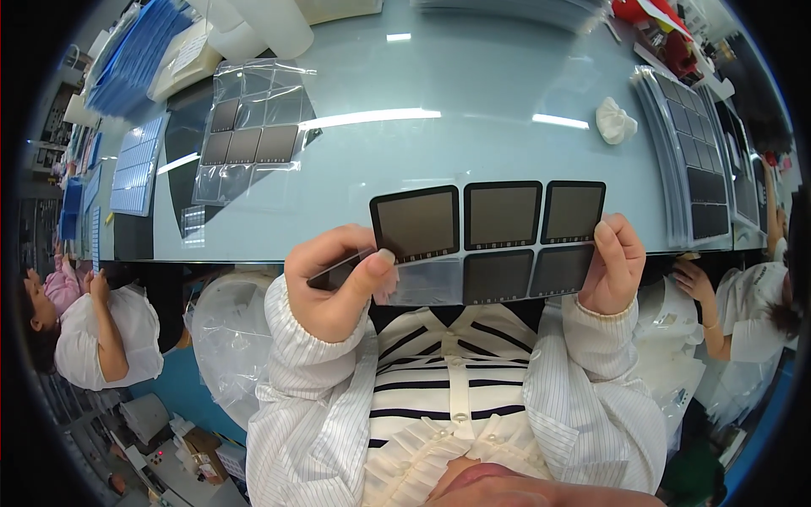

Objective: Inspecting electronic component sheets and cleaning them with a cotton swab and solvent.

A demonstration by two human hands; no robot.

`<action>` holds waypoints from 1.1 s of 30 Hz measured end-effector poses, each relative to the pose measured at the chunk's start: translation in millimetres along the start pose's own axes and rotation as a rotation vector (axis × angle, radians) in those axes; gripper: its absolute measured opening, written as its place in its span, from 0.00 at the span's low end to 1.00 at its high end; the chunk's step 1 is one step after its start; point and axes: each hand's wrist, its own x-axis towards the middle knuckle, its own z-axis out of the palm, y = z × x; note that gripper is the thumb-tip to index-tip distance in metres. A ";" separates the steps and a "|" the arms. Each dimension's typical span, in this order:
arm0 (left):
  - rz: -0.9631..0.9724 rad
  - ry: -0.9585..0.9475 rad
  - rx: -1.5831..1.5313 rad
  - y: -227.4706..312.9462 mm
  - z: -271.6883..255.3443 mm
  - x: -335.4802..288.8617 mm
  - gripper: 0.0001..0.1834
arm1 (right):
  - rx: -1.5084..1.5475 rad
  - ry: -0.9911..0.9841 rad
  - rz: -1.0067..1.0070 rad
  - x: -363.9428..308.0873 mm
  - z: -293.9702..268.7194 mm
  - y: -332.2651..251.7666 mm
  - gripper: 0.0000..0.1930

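Note:
Both hands hold up a clear plastic pocket sheet (422,284) near the table's front edge. Dark rectangular panels (503,215) with black borders fill its upper row, and two more sit in the lower row. The lower left pocket looks cloudy and has no dark panel. My left hand (331,283) grips the left side, its thumb by the lower corner of the upper left panel (416,224). A dark flat piece (336,272) shows between that hand's thumb and fingers; how it joins the sheet is hidden. My right hand (615,264) pinches the right edge, thumb on the front.
On the table's left lies another pocket sheet (258,93) with several dark panels. A stack of filled pocket sheets (688,160) stands at the right, near a crumpled white wad (616,121). Blue sheets (139,63) are piled far left. Co-workers (110,329) sit on both sides.

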 end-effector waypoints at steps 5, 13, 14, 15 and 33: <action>-0.014 0.051 0.053 5.0 -1.6 -2.0 0.06 | 0.024 0.059 -0.027 -1.9 0.2 1.5 0.07; 0.030 0.129 0.064 7.1 -1.2 -4.2 0.06 | -0.001 0.026 -0.083 -2.0 2.2 1.8 0.07; 0.029 0.129 0.064 7.7 -1.1 -4.7 0.06 | -0.014 0.012 -0.103 -1.9 3.0 1.1 0.07; 0.023 0.145 0.071 8.9 -0.8 -5.2 0.06 | -0.014 0.013 -0.103 -2.4 2.9 1.1 0.07; 0.028 0.229 -0.019 12.1 -20.1 -12.1 0.07 | -0.138 -0.072 -0.110 -6.0 23.8 -8.3 0.08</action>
